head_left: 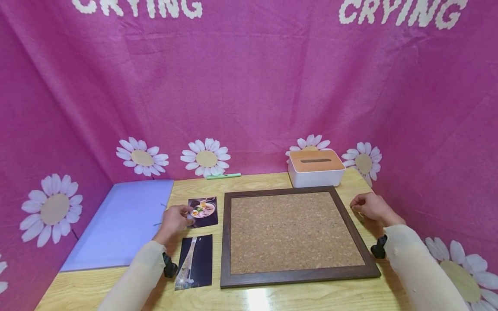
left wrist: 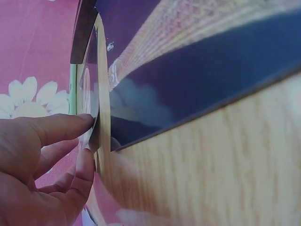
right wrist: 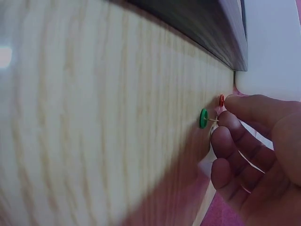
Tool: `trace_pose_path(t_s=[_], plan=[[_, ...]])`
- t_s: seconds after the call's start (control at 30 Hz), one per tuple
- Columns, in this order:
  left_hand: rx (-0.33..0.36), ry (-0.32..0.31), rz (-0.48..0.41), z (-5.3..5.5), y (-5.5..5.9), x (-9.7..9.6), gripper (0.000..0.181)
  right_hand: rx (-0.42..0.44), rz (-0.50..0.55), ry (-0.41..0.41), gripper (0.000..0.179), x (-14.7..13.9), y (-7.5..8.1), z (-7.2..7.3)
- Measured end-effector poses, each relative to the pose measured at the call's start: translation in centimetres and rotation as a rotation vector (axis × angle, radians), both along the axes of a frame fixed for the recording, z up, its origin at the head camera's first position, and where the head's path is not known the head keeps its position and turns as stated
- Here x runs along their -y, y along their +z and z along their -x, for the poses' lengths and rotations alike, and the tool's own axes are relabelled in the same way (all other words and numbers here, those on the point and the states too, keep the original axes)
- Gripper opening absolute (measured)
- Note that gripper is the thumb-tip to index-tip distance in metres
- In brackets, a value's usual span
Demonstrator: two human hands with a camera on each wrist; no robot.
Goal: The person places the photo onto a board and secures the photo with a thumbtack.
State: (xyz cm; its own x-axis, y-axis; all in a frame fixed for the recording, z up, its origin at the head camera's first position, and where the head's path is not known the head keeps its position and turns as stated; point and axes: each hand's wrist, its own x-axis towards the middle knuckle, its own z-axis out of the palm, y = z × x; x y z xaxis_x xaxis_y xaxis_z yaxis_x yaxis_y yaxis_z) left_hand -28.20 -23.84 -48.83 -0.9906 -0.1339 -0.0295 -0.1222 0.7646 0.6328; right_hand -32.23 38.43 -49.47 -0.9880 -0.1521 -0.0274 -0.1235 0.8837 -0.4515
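On the left, my left hand [head_left: 176,220] pinches the left edge of a photo of a bowl of ramen [head_left: 203,211]. The left wrist view shows the thumb [left wrist: 84,120] on one face of the print and fingers at the other, its corner bent slightly. Just nearer lies a photo of a lit tower [head_left: 200,261] on a dark background. To the right of the framed cork board [head_left: 295,233], my right hand [head_left: 371,206] has its thumb and index finger closed at a red thumbtack [right wrist: 222,100]. Close beside the fingertips, a green thumbtack [right wrist: 203,117] has its pin pointing up.
A white tissue box [head_left: 317,172] with a wooden lid stands behind the board's right corner. At the back edge lies a green pen [head_left: 223,176]. A pale blue folder-like sheet [head_left: 116,224] covers the left of the wooden table [head_left: 264,298]. Pink cloth [head_left: 249,95] with daisies hangs around.
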Motion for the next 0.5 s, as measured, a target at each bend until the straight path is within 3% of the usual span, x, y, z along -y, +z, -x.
trace_pose_path(t_s=[0.23, 0.5], plan=[[0.002, 0.0, -0.038, 0.0, -0.1, 0.2, 0.033, 0.002, -0.012, -0.002, 0.009, 0.1, 0.2, -0.1], [0.023, -0.019, -0.166, -0.3, 0.2, 0.7, 0.034, 0.021, 0.001, -0.007, 0.01, 0.3, 1.3, -0.3]])
